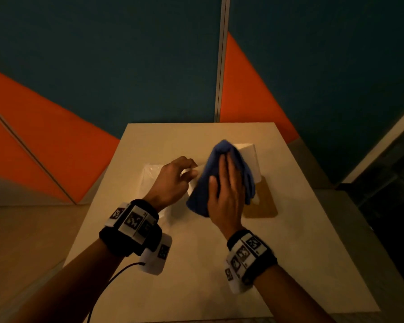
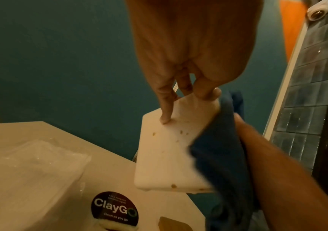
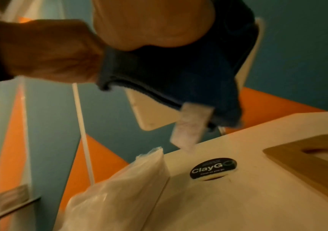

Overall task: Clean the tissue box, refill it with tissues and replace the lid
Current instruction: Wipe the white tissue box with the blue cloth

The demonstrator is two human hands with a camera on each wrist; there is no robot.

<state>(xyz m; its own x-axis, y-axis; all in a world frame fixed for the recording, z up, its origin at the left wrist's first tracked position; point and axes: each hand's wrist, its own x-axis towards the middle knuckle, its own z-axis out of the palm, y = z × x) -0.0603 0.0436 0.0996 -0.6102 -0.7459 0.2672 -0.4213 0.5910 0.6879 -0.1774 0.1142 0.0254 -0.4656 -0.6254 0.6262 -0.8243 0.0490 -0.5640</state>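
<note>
My left hand (image 1: 180, 173) pinches one end of the white tissue box (image 2: 169, 153), fingertips (image 2: 165, 120) on its stained side, holding it tilted above the table. My right hand (image 1: 224, 197) lies flat on a blue cloth (image 1: 222, 155) and presses it against the box (image 1: 247, 157). In the right wrist view the cloth (image 3: 179, 70) wraps most of the box (image 3: 153, 112). The wooden lid (image 1: 264, 201) with its slot lies flat on the table under the box. A plastic-wrapped tissue pack (image 1: 149, 176) lies to the left, behind my left hand.
The beige table (image 1: 196, 264) carries a round black "ClayGo" sticker (image 2: 113, 207) between the tissue pack (image 2: 30, 164) and the lid (image 2: 171, 223). Teal and orange wall panels stand right behind the table's far edge. A dark tiled wall rises on the right.
</note>
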